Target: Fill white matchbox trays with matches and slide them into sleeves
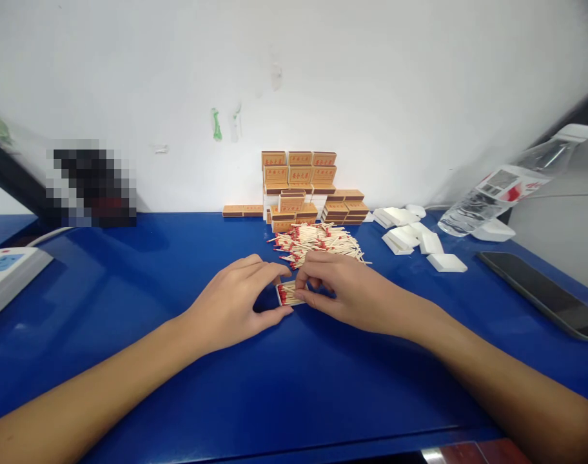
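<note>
A small white matchbox tray [278,296] lies on the blue table, holding red-tipped matches [287,294] with their heads toward the left. My left hand [243,299] grips the tray by its long sides, thumb at the near edge and fingers at the far one. Over the tray's right end, my right hand [337,287] has thumb and fingertips pinched together at the matches; whether a match is between them is hidden. Just beyond both hands spreads a loose heap of matches [318,242].
Orange matchboxes [300,174] stand stacked against the wall. White empty trays [432,242] lie to the right, near a tilted water bottle [504,187] and a dark phone [540,293]. A white power strip [13,274] sits at the left edge of the blue table [216,399].
</note>
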Demonstrator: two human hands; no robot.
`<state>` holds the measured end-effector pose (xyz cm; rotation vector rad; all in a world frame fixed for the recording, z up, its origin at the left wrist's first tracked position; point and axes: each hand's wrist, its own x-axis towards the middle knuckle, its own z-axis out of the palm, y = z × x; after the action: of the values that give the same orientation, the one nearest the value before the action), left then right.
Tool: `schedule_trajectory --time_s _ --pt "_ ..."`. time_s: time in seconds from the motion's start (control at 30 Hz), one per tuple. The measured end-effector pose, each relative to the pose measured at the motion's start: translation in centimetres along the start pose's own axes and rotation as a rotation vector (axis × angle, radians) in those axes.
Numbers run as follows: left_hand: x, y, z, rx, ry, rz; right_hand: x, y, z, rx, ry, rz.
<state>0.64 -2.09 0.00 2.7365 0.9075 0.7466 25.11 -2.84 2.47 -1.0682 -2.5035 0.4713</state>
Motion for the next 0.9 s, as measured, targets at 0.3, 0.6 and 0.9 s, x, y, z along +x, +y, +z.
schedule_trajectory --time_s 0.3,0.6,0.9 --pt "0.2 0.0 0.0 0.004 0.029 0.033 0.0 0.2 0.1 -0.017 -0.015 -0.015" --pt "0.3 0.0 -0.1 -0.017 -0.031 0.034 0.0 0.5 0.0 -0.042 -0.032 -0.033" --pt "0.5 0.0 -0.2 -0.028 -0.013 0.061 0.1 3.3 -2.3 -0.234 0.134 0.05"
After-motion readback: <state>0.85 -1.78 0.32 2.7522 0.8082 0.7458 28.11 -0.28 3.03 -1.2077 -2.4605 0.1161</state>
